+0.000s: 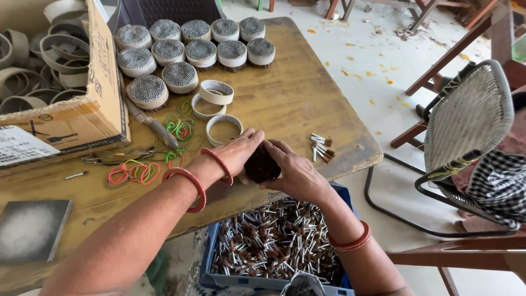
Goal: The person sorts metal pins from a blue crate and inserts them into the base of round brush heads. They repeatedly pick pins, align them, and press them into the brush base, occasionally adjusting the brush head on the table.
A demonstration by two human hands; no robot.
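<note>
Both hands meet at the near edge of the wooden table [307, 93], cupped around one dark round bundle [262, 163] of small pins. Left hand [238, 151] wraps the bundle's left side, fingers curled over the top; right hand [296, 172] presses in from the right, grasping it too, which likely keeps the loose pieces packed together. Red bangles on both wrists. Directly below the hands, off the table edge, a blue crate [211, 257] full of loose metal-tipped pins sits within easy reach. Just right of the hands, a few stray pins [320, 147] lie on the tabletop. Left of the hands, coloured rubber bands [137, 172] are scattered, with three empty white rings [216, 104] just beyond. Further off, finished ringed bundles [192, 46] stand in rows, silver tips up. Far left, a cardboard box [101, 93] holds more empty rings. A woven chair [471, 115] stands right, well apart.
</note>
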